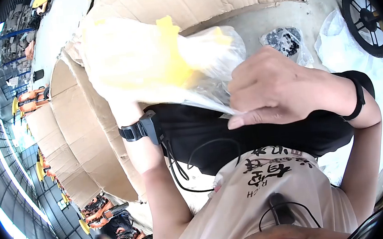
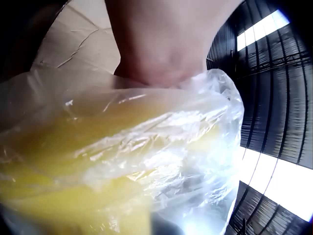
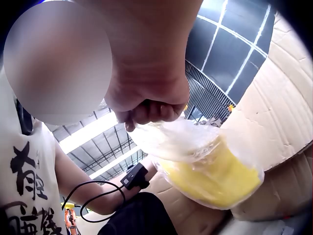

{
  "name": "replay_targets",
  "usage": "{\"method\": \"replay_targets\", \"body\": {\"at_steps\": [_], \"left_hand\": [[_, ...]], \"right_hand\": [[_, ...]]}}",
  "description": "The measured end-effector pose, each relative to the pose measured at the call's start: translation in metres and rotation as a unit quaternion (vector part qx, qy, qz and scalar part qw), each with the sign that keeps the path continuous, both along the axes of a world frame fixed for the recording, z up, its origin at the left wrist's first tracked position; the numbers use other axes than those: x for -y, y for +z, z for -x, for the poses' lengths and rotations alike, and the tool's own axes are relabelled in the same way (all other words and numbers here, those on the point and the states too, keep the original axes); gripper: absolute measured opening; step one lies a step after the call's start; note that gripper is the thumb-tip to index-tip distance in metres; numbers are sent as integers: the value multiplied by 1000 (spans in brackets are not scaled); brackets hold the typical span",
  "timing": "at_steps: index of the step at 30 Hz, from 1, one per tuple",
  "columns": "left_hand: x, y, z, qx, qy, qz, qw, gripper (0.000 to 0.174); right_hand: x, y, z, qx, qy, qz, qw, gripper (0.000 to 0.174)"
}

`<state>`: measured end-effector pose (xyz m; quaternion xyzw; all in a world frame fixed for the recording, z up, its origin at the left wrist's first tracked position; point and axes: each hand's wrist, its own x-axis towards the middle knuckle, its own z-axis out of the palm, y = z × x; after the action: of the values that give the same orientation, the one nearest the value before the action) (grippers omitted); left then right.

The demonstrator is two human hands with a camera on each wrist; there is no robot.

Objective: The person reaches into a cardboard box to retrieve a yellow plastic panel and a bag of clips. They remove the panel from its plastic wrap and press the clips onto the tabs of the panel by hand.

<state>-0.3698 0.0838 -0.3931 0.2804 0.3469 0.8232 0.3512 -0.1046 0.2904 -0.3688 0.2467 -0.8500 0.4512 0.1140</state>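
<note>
A clear plastic bag [image 2: 161,127] with a bright yellow part [image 3: 215,171] inside is held up in front of the lap. My right hand [image 1: 266,87] grips the bag's edge in its curled fingers, the thumb sticking out toward the shirt. My left hand [image 2: 161,73] reaches in at the bag, and its fingers are hidden behind the plastic and the yellow part. Glare washes out much of the bag in the head view. The yellow part's kind cannot be made out.
Large cardboard sheets [image 1: 75,130] stand at the left and far side. A small bag of black parts [image 1: 283,41] lies on the floor beyond my right hand, with a black spoked wheel [image 1: 366,20] to the right. Orange machines [image 1: 33,100] line the left.
</note>
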Motion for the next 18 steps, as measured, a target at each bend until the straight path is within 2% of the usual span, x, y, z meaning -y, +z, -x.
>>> {"method": "replay_targets", "body": {"at_steps": [2,5,7,9,11,13,14,15,17,18], "left_hand": [[5,5,4,-5,-12,-8,1000,46],[8,10,9,-12,-31,-16,999,45],[9,14,9,-16,-38,-22,999,45],[12,17,12,-19,-40,-27,999,45],[13,19,16,-24,-41,-33,998,45],[10,18,18,-27,-41,-29,998,44],[8,16,18,-28,-43,-26,998,44],[6,15,19,-26,-40,-22,999,44],[-1,7,16,-27,-20,-5,999,44],[-8,1,17,-28,48,28,998,56]], "right_hand": [[-6,1,-11,13,26,-29,999,28],[-23,-8,-28,0,-23,-63,998,28],[-40,-11,-32,-30,-117,-99,988,26],[-55,-11,-32,-45,-148,-113,981,23],[-62,-7,-34,-19,-127,-149,980,20],[-57,-10,-32,11,-143,-48,988,19],[-52,-10,-30,7,-143,-49,988,19],[-44,-7,-25,-11,-211,40,977,23],[-30,2,-11,-32,-275,127,952,27],[-23,9,-3,41,-290,105,950,26]]}}
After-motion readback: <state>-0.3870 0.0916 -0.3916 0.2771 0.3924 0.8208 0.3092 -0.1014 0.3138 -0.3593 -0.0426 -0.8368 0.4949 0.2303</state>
